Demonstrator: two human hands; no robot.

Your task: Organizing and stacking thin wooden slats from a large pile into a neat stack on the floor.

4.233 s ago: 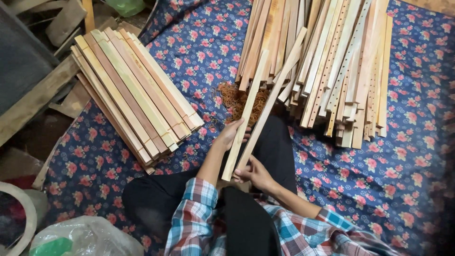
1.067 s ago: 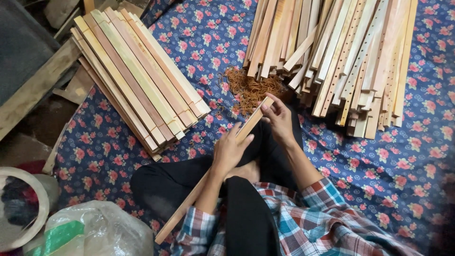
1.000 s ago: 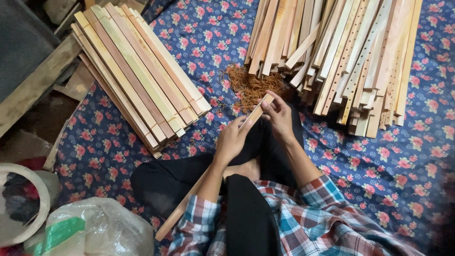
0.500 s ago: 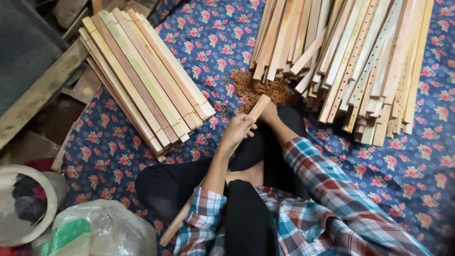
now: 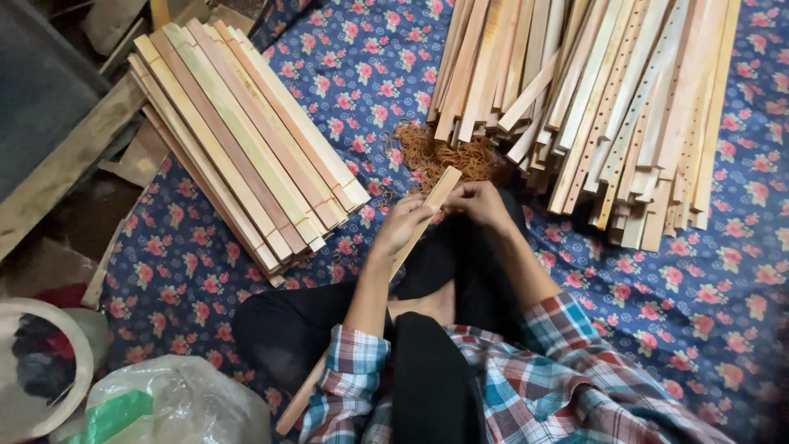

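I sit cross-legged on a blue floral cloth [image 5: 690, 296]. My left hand [image 5: 403, 224] and my right hand [image 5: 479, 201] both grip the upper end of a long wooden slat bundle [image 5: 437, 191] that runs diagonally down past my left knee to its lower end near the plastic bag. Just beyond my hands lies a heap of brown rubber bands [image 5: 436, 156]. A neat stack of tied slats [image 5: 238, 140] lies to the left. A loose pile of slats [image 5: 608, 107], several with rows of holes, lies to the right.
A white plastic bag [image 5: 164, 403] with green inside sits at the lower left beside a round white basin [image 5: 57, 362]. Rough wooden planks [image 5: 66, 173] and dark floor lie beyond the cloth's left edge.
The slat bundle has slid down toward my body, so my hands now hold its top end. My right hand moved in close to my left, near the rubber bands.
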